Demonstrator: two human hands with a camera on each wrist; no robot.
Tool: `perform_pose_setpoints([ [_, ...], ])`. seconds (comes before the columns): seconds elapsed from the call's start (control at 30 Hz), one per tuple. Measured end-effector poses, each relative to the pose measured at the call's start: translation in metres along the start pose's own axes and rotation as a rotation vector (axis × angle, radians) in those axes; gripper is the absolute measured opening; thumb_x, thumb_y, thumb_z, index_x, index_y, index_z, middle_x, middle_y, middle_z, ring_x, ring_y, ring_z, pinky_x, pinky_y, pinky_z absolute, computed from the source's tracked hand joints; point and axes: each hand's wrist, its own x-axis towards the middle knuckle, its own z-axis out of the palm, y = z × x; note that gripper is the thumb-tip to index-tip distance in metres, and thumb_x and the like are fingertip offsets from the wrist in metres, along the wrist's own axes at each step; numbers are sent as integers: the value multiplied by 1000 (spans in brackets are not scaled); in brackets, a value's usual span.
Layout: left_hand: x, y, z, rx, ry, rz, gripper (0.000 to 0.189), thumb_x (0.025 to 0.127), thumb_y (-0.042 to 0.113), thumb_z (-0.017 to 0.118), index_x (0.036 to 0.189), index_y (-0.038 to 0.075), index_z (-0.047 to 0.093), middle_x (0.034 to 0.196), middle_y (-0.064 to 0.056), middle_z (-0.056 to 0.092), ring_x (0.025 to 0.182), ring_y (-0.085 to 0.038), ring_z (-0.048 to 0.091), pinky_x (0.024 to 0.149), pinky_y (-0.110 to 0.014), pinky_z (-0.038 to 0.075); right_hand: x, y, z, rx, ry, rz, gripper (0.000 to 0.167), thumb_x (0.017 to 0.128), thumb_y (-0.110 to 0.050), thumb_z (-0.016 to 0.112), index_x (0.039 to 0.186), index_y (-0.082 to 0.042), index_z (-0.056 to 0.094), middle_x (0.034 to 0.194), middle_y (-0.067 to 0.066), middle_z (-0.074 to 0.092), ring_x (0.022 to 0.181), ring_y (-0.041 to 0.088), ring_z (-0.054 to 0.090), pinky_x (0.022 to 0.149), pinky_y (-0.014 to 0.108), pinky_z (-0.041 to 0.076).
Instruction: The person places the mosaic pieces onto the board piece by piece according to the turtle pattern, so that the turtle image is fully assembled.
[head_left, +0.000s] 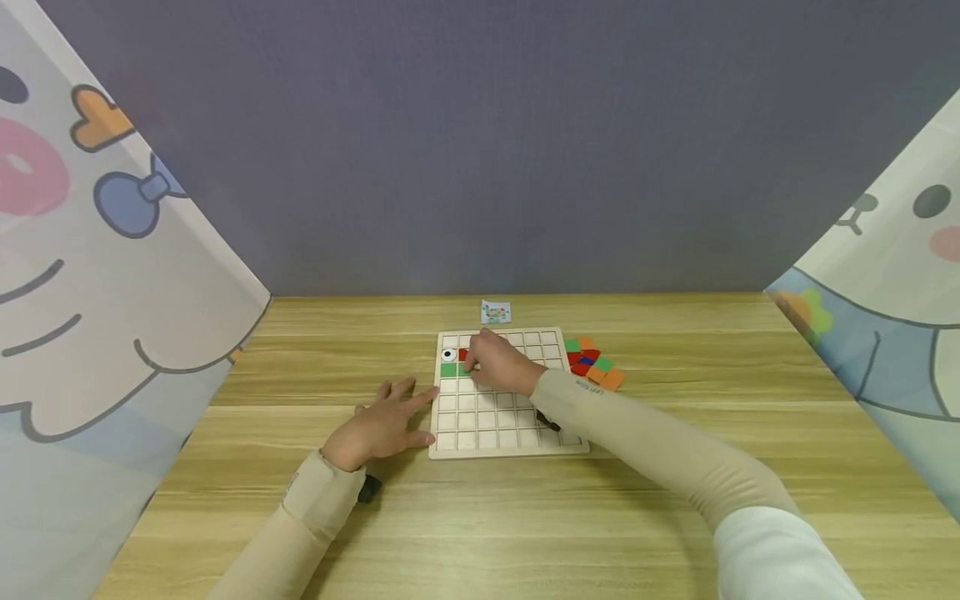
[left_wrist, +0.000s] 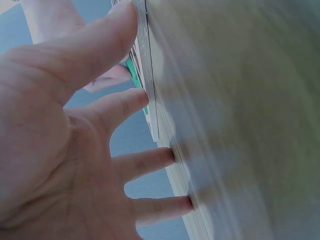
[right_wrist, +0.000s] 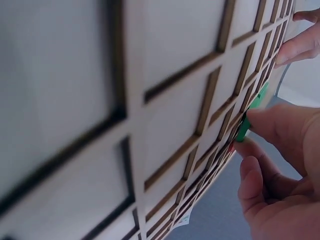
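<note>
While the left hand [head_left: 382,427] is laid flat on the bench [head_left: 675,500] with its fingers spread and straight, its fingertips [left_wrist: 131,15] are seen touching the left edge of the wooden grid board [head_left: 491,433]. The board is placed near the middle of the bench, toward its far edge. The right hand [head_left: 501,363] is held over the board's upper left cells, and a green tile [right_wrist: 244,131] is pinched between its curled fingers and thumb at the board's surface. Beside that hand, a tile marked with an eye [head_left: 448,354], a red tile [head_left: 463,356] and another green one [head_left: 447,370] are seated in cells near the board's far left corner. Loose red, green, orange and blue tiles [head_left: 592,362] are heaped just beside the board's right edge, and a small picture card [head_left: 495,312] is laid just beyond its far edge.
</note>
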Motion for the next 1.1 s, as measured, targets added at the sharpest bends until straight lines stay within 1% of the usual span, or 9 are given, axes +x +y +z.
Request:
perform_pose_setpoints([
  [0.07, 0, 0, 0, -2, -2, 1, 73, 88, 43, 64, 150, 25, 30, 154, -19, 15, 133, -56, 12, 84, -80, 22, -1, -1, 1, -14, 7, 2, 9, 82, -1, 70, 88, -5, 76, 80, -3, 59, 80, 13, 50, 75, 24, 46],
  [0.1, 0, 0, 1, -1, -2, 2, 73, 88, 43, 64, 150, 25, 30, 154, -19, 15, 133, -56, 12, 84, -80, 22, -2, -2, 1, -19, 12, -1, 9, 82, -1, 71, 88, -5, 76, 80, -3, 59, 79, 13, 50, 80, 25, 45],
  [0.27, 1, -2, 3, 2, -1, 8, 73, 88, 44, 64, 150, 25, 30, 154, -19, 16, 132, -56, 13, 83, -80, 23, -6, -4, 0, -2, 11, -7, 10, 83, 0, 71, 92, -4, 75, 82, -1, 61, 80, 13, 53, 80, 23, 46],
  [0.33, 2, -2, 4, 4, 1, 10, 73, 88, 45, 63, 150, 25, 30, 154, -19, 16, 132, -56, 13, 83, -80, 23, -8, -3, -2, 19, -5, -4, 13, 85, 2, 67, 95, -4, 75, 85, 0, 63, 82, 13, 54, 77, 23, 47],
  [0.43, 2, -3, 4, 2, 2, 9, 73, 88, 45, 63, 150, 25, 30, 154, -19, 16, 132, -56, 13, 83, -80, 23, -14, -2, -10, 65, -14, 10, 20, 88, 5, 59, 98, -3, 74, 92, 3, 66, 87, 15, 55, 85, 27, 45],
  [0.53, 1, -1, 4, -7, 1, 4, 73, 88, 44, 63, 150, 25, 30, 154, -19, 15, 133, -56, 12, 84, -80, 21, -23, 3, -23, 102, -9, 59, 22, 90, 3, 56, 102, -4, 73, 99, 3, 64, 95, 16, 54, 89, 30, 43],
  [0.63, -1, 0, 2, -17, 0, -1, 73, 88, 43, 64, 150, 24, 30, 154, -19, 14, 133, -56, 11, 85, -80, 20, -34, 14, -36, 91, 9, 113, 18, 91, -3, 61, 105, -4, 72, 102, 2, 60, 101, 19, 52, 86, 33, 46],
  [0.77, -2, 1, 1, -28, -5, -5, 73, 88, 42, 64, 150, 24, 29, 155, -19, 13, 133, -55, 10, 85, -81, 18, -52, 37, -51, 60, 57, 143, 18, 88, -4, 66, 105, -4, 72, 106, 3, 60, 103, 24, 54, 86, 38, 47],
  [1.1, -2, -1, 1, -21, -6, 3, 73, 89, 42, 63, 150, 25, 29, 155, -18, 13, 133, -56, 10, 85, -81, 18, -113, 96, -78, 116, 133, 269, 22, 88, -3, 66, 109, -2, 70, 114, 10, 60, 104, 31, 56, 84, 45, 48],
])
